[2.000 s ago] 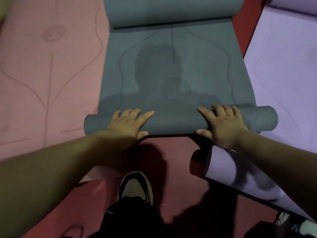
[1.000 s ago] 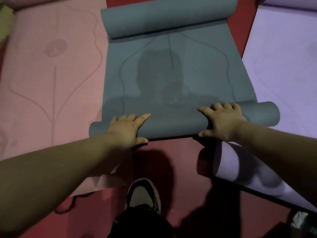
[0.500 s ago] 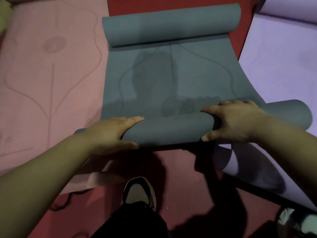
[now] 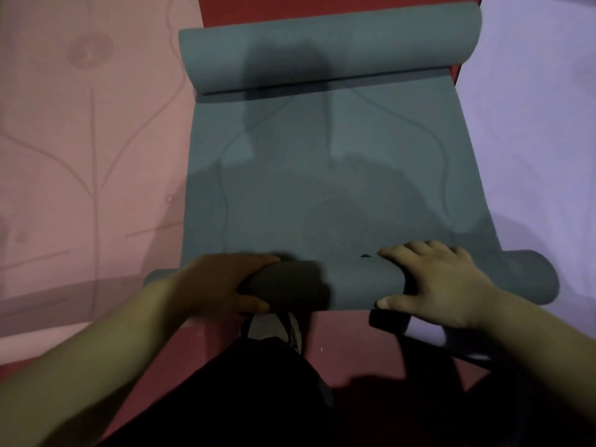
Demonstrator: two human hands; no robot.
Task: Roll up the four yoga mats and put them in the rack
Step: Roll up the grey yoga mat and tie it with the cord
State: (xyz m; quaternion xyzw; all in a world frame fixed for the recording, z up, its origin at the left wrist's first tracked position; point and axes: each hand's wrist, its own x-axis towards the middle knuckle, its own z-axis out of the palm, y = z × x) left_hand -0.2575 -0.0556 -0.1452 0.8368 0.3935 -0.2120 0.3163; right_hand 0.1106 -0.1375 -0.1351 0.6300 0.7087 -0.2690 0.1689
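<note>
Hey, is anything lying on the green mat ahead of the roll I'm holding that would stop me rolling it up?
Nothing lies on the flat stretch ahead of the roll that the left hand and right hand grip. But the mat's far end is curled into a second roll, which the first would likely meet.

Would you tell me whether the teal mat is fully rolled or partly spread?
Partly spread: the left hand and right hand grip the rolled near end of the teal mat; its far end curls, its middle lies flat.
</note>
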